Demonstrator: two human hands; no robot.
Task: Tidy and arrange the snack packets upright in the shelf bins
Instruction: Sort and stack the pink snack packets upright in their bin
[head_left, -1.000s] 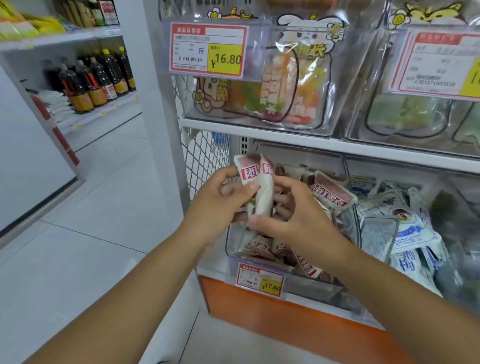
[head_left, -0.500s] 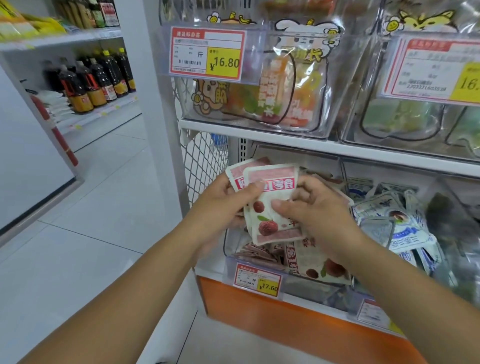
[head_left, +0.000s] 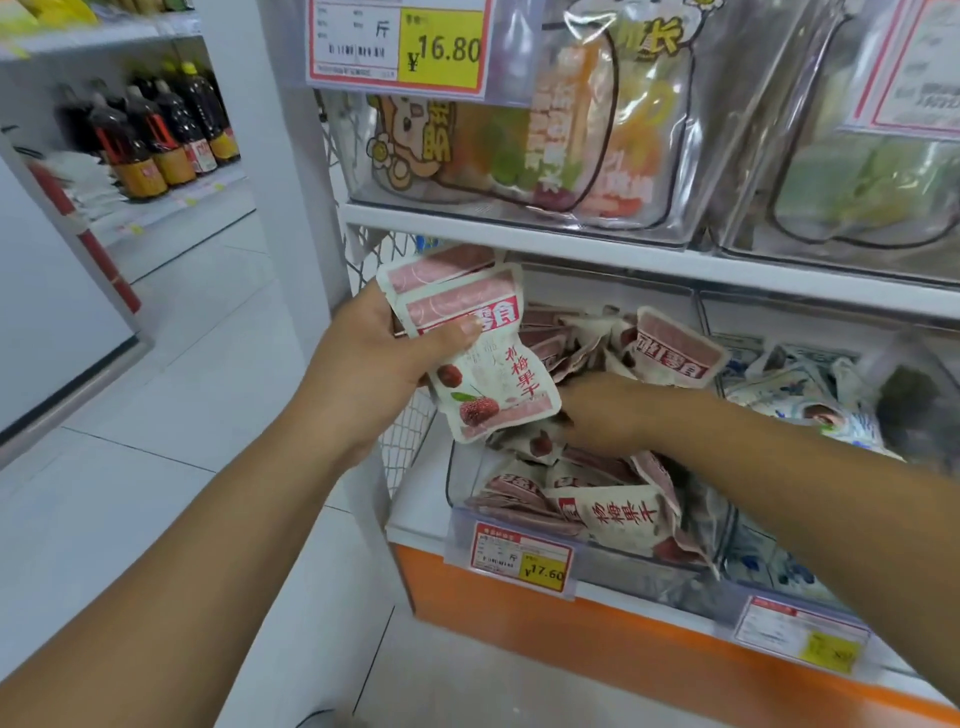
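Two packets sit clamped in the left hand, thumb across their fronts, held above the bin's left edge, probably as a squared stack to go back upright. The right hand digs among the loose packets slumped in the bin at the shelf's left end. Its fingers are buried, so I cannot tell its grip.

The left hand is raised above the front left corner of the clear plastic shelf bin. Its thumb presses across a small upright stack of pink-and-white foil snack packets that it grips. The right hand reaches over the bin's middle, with its fingers hidden behind that stack.
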